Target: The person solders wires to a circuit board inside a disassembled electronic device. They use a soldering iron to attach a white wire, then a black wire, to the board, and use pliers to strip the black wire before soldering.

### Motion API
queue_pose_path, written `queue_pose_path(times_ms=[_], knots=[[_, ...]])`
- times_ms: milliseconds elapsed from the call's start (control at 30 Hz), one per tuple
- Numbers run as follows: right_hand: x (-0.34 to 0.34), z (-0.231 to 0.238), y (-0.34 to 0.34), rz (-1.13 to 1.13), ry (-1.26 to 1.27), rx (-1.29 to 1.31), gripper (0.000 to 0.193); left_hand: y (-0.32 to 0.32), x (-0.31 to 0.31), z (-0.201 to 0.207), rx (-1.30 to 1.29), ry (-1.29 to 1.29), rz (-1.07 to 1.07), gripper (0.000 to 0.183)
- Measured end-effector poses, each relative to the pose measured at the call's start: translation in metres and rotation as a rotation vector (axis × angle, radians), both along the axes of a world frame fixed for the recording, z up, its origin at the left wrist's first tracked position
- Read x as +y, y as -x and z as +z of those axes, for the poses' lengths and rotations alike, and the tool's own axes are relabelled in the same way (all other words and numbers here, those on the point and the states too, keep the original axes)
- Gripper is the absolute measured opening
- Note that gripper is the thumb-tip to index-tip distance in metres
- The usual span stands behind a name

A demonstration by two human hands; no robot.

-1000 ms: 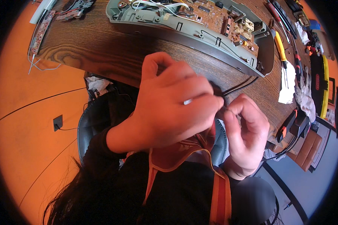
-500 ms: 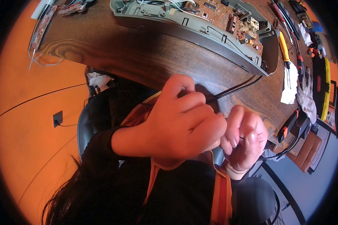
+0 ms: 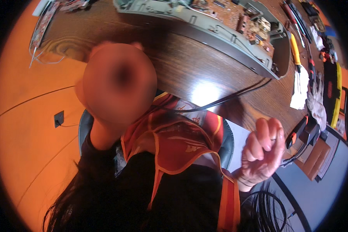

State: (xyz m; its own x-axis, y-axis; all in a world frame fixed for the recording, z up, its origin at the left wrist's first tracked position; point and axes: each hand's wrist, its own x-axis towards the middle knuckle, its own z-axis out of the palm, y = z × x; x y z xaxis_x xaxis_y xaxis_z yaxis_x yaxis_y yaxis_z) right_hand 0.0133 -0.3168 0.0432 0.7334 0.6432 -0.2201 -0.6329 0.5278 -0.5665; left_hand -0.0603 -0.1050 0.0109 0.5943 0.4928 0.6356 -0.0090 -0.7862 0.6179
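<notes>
My left hand [image 3: 118,83] is raised at the left, over the near edge of the wooden table; a blur hides its fingers and anything in them. To the right, beyond the table's near edge, my right hand [image 3: 262,149] is closed with fingertips and thumb pressed together. Whatever it pinches, if anything, is too small to make out. Between the hands, dark cables [image 3: 220,101] run from the grey plastic housing [image 3: 205,34] across the tabletop to the red apron [image 3: 178,143] on my lap. Inside the housing is a brown circuit board [image 3: 224,15].
A yellow-handled tool [image 3: 295,48], a white paper [image 3: 299,91] and a pale glove [image 3: 316,102] lie along the table's right side. A black-and-orange tool [image 3: 297,132] is nearer me. Far left, a narrow part with loose wires [image 3: 46,25] rests at the table's edge.
My hands, close together before, are now well apart. The left has moved left and up, the right slightly right and down. The apron and cables between them are uncovered.
</notes>
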Motion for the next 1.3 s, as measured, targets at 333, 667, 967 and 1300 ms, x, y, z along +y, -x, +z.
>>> queue_pose_path(times_ms=[333, 667, 967, 1300], knots=[[0.02, -0.013, 0.008, -0.046, -0.162, 0.075, 0.032, -0.004, -0.061, -0.006, 0.141, 0.756, -0.603, 0.018], [0.019, -0.023, 0.009, -0.009, -0.233, 0.047, 0.033, -0.011, -0.067, -0.007, 0.062, 1.435, -0.845, 0.012], [0.023, -0.039, 0.011, -0.055, 0.413, -0.996, 0.031, -0.014, -0.065, -0.004, -0.174, 1.619, -0.687, 0.01], [0.023, -0.028, -0.002, -0.154, 0.683, -1.004, 0.017, -0.007, -0.053, -0.01, 0.133, 0.286, -0.337, 0.017]])
